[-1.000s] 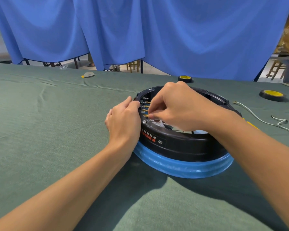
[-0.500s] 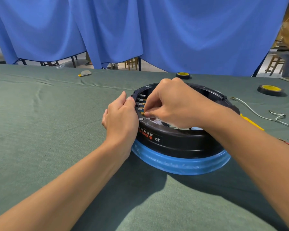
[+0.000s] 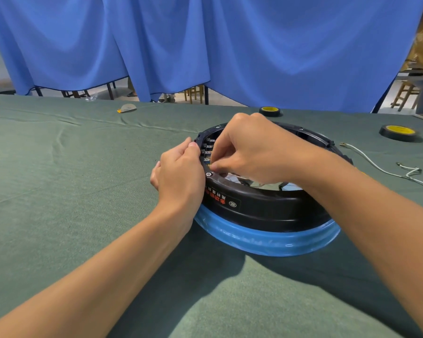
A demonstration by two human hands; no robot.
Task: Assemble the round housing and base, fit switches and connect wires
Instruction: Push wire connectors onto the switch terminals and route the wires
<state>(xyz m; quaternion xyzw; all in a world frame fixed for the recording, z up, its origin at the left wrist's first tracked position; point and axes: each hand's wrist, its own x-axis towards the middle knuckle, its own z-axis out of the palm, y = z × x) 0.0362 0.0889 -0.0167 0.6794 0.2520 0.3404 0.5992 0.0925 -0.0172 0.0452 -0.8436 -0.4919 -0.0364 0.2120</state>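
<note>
A black round housing (image 3: 266,208) sits in a blue ring base (image 3: 266,242) on the green cloth. Several switch terminals (image 3: 208,148) line the inside of its left wall. My left hand (image 3: 178,176) grips the housing's left rim from outside, thumb on the top edge. My right hand (image 3: 257,150) reaches over the rim with curled fingers, its fingertips pinching something small at the lowest terminal; a thin wire (image 3: 237,176) runs from under it. What the fingertips pinch is hidden.
Loose white wires (image 3: 376,164) lie on the cloth to the right. Two black-and-yellow tape rolls (image 3: 398,132) (image 3: 269,111) sit farther back. A small grey and orange object (image 3: 127,109) lies at the far left. Blue curtains hang behind the table.
Both hands stay at the housing's left wall. My right hand's fingertips have worked slightly lower along the terminals. The view has shifted a little.
</note>
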